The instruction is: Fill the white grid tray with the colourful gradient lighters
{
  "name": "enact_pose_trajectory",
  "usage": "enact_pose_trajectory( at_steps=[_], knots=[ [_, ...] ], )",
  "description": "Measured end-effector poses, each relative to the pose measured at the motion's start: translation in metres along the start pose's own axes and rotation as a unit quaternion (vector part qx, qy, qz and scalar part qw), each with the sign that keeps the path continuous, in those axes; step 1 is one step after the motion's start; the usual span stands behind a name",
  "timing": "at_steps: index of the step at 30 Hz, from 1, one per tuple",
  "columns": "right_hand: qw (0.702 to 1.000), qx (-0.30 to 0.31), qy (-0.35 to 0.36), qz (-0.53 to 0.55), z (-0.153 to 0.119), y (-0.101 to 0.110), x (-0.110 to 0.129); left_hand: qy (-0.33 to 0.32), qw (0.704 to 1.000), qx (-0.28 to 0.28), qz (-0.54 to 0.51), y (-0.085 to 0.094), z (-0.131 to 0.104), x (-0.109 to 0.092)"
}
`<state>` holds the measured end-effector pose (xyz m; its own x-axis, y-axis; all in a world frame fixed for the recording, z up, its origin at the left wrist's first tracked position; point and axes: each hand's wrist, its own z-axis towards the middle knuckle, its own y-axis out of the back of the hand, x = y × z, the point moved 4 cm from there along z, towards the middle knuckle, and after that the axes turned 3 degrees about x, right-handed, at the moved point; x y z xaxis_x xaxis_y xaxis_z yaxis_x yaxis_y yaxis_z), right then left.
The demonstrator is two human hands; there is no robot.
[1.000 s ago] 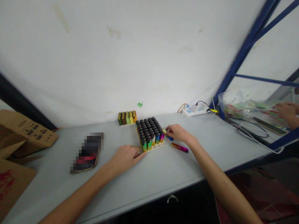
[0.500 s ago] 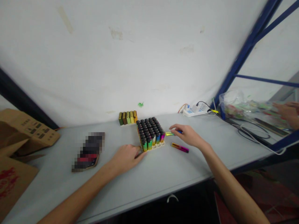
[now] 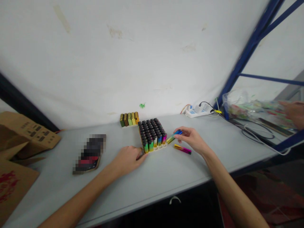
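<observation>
A pale grey table (image 3: pixel 166 177) runs under both hands, backed by a stained white wall (image 3: pixel 133 57). Far to the left of the left hand lie flattened cardboard boxes (image 3: pixel 21 136), and a blue metal frame (image 3: pixel 249 50) rises well to the right of the right hand. Beyond that frame a clear plastic bag (image 3: pixel 239 106) of coloured items sits near another person's hand (image 3: pixel 294 112). A white power strip (image 3: pixel 197 111) with cables lies beyond the right hand, against the wall.

Between the two hands stands a tray of lighters (image 3: pixel 152 134), upright, black tops up, bodies in rainbow colours. The left hand (image 3: pixel 127 158) rests flat on the table, fingers loosely curled and holding nothing, its fingertips touching the tray's near left corner. Left of this hand lies a dark object (image 3: pixel 90 153), blurred out. Beyond the tray, near the wall, stands a short row of green and yellow lighters (image 3: pixel 129 119).

The right hand (image 3: pixel 192 139) pinches a blue-and-green lighter (image 3: pixel 173 137) between thumb and fingers, tilted, its lower end just beside the tray's right edge. A pink-and-yellow lighter (image 3: pixel 182 148) lies flat on the table just beneath this hand.
</observation>
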<state>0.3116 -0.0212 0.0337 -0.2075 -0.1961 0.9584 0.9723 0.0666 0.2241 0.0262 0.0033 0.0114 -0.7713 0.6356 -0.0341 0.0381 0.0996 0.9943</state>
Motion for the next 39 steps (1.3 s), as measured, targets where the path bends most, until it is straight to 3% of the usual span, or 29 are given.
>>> enact_pose_trajectory(
  at_steps=[5,8,13,19,22,25,29,34,39],
  knots=[
    [0.979,-0.021,-0.010,0.201,-0.009,-0.014,0.004,0.001,1.000,0.007,0.000,0.001,0.001,0.000],
    [0.951,0.016,-0.014,0.307,-0.018,-0.029,0.017,0.006,1.000,0.007,-0.003,0.002,0.001,-0.001],
    [0.953,0.056,-0.005,0.298,-0.023,-0.048,0.036,0.012,1.000,0.008,-0.008,0.002,0.000,-0.001],
    [0.955,0.070,-0.023,0.289,-0.017,-0.066,0.034,0.014,1.000,0.011,-0.012,0.003,0.000,0.000],
    [0.970,0.036,-0.042,0.235,-0.015,-0.069,0.030,0.016,1.000,0.013,-0.009,0.003,0.001,-0.001],
    [0.991,-0.038,-0.028,0.128,-0.011,-0.067,0.026,0.015,1.000,0.012,-0.010,0.003,0.001,-0.002],
    [0.994,-0.109,-0.005,-0.026,-0.007,-0.064,0.021,0.013,1.000,0.011,-0.005,0.002,0.001,-0.002],
    [0.983,-0.151,-0.032,-0.100,-0.004,-0.062,0.013,0.006,1.000,0.003,-0.004,0.001,0.002,-0.001],
    [0.980,-0.147,-0.048,-0.128,-0.003,-0.062,0.010,0.001,1.000,-0.008,-0.007,-0.001,0.001,0.000]
  ],
)
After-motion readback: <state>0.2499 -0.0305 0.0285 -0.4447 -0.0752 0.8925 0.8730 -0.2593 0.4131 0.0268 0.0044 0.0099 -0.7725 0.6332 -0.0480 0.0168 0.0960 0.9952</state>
